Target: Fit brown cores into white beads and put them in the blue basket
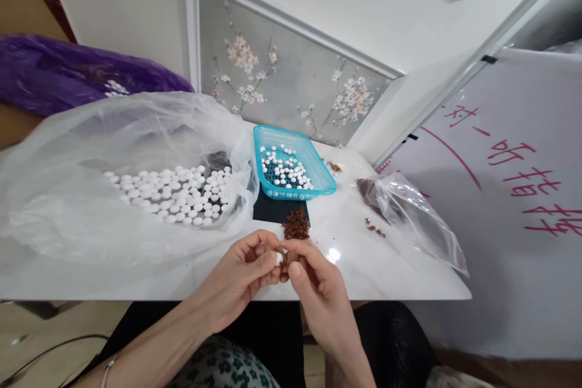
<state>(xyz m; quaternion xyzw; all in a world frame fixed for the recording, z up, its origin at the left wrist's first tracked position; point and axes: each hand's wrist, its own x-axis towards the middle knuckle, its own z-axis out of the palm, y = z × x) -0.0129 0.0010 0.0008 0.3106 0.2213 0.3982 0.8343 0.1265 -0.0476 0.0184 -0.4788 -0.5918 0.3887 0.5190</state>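
Near the table's front edge my left hand (248, 279) pinches a small white ball (279, 259) between thumb and fingers. Close against it, my right hand (321, 288) has its thumb and fingers curled together at the ball; what they hold, if anything, is hidden. Just beyond my fingers lies a heap of small reddish-brown pieces (296, 224), partly on a black mat (273, 209). Behind the mat stands a blue plastic basket (324, 179) with many white balls in it. To the left, a translucent plastic bag (59, 200) holds many more white balls (177, 191).
A purple bag (54, 70) lies at the far left. On the right, a clear bag (413, 218) with brown contents rests near some loose brown pieces (375, 228). A whiteboard (513, 242) with red writing leans beside the white table (400, 279). A framed flower panel (291, 66) backs it.
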